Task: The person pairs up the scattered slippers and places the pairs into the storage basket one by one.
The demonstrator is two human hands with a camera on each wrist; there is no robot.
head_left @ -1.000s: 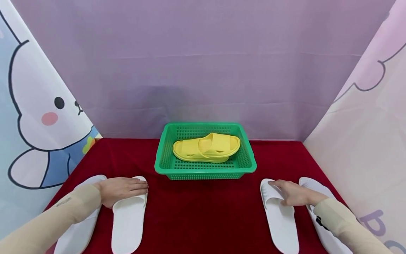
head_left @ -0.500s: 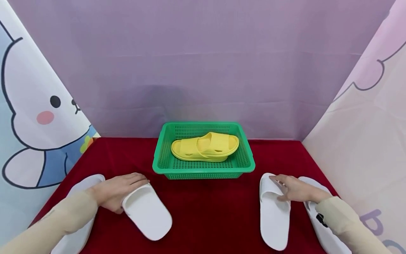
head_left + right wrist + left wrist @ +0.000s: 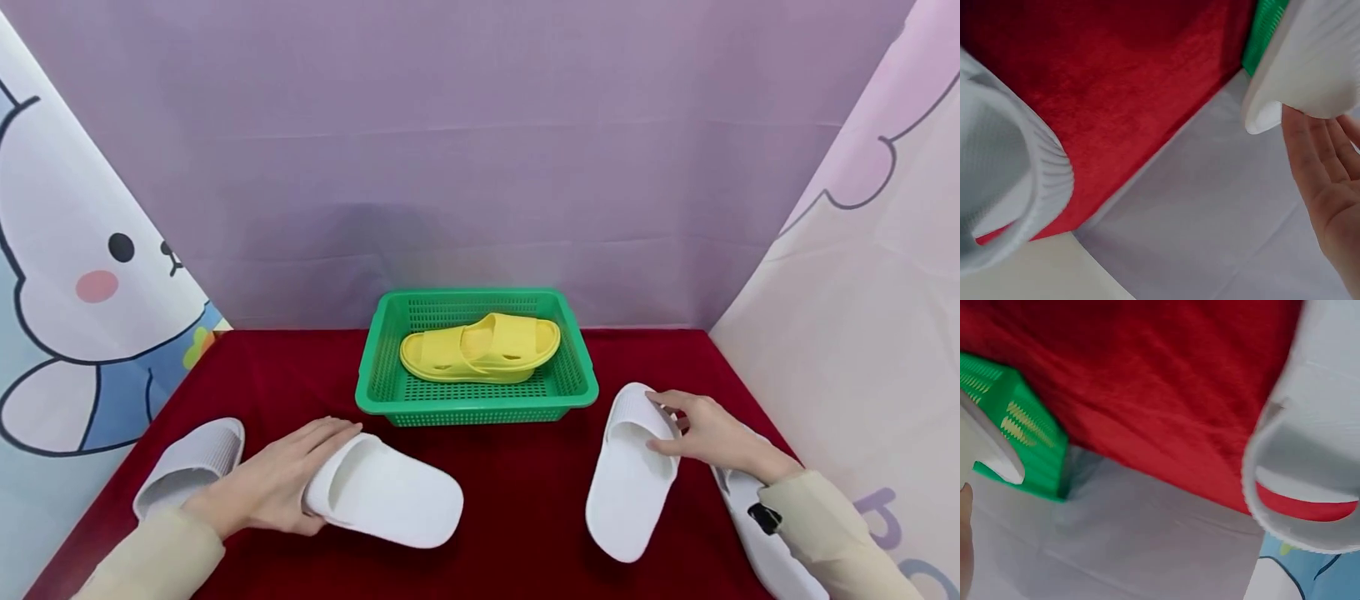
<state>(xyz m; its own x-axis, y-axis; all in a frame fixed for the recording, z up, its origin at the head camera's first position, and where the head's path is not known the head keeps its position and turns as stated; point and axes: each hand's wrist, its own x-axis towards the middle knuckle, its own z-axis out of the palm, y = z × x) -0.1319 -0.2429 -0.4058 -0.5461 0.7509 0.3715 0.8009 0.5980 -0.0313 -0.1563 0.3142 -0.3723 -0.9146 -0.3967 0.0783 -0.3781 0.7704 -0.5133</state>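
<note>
My left hand (image 3: 279, 482) grips a white slide slipper (image 3: 405, 496) by its strap end, the sole turned toward the right. Only a sliver of that hand shows at the left edge of the left wrist view. On the other side, my right hand (image 3: 705, 433) pinches a second white slipper (image 3: 626, 500) at the strap, thumb on the near side. In the right wrist view its fingers (image 3: 1310, 147) reach under the strap edge. Another white slipper (image 3: 202, 450) lies beyond my left forearm, and one more (image 3: 772, 537) lies partly hidden under my right sleeve.
At the back centre, a green mesh basket (image 3: 480, 408) stands on the red cloth (image 3: 517, 533). Two yellow slippers (image 3: 513, 337) lie overlapped inside it. A mauve curtain (image 3: 480, 167) rises behind, with printed cloth panels along both sides.
The left hand's slipper has swung round, its heel going from pointing at me to pointing right. The right hand's slipper has shifted slightly up and left, its heel tilting leftward.
</note>
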